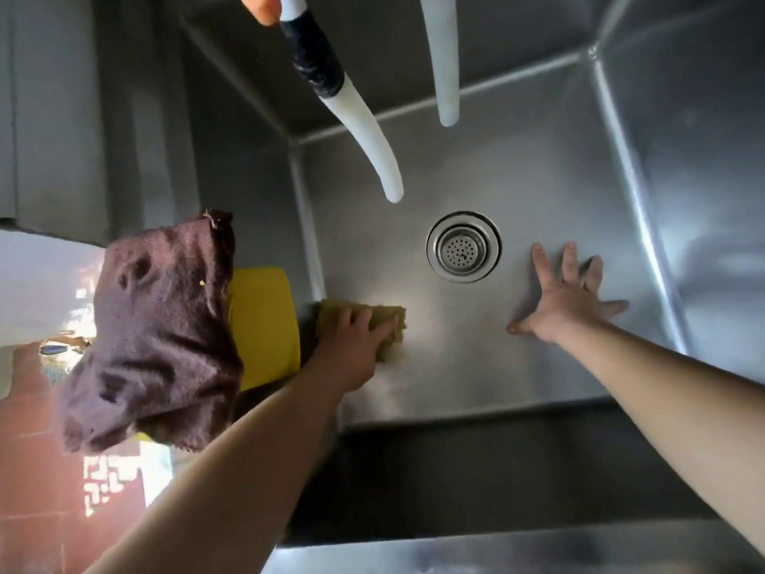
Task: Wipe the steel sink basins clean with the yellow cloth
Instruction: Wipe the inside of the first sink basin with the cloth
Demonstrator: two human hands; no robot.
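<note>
I look down into a deep steel sink basin (538,167) with a round drain strainer (463,247) in its floor. My left hand (352,345) presses a crumpled yellow cloth (391,321) against the basin floor at the near left corner, fingers curled over it. My right hand (569,298) lies flat on the basin floor to the right of the drain, fingers spread, holding nothing.
Two white hoses (372,147) hang into the basin from above, one wrapped in black tape (314,55). A dark brown towel (153,333) drapes over the left rim, with a yellow object (265,325) behind it. The sink's front edge (496,548) runs along the bottom.
</note>
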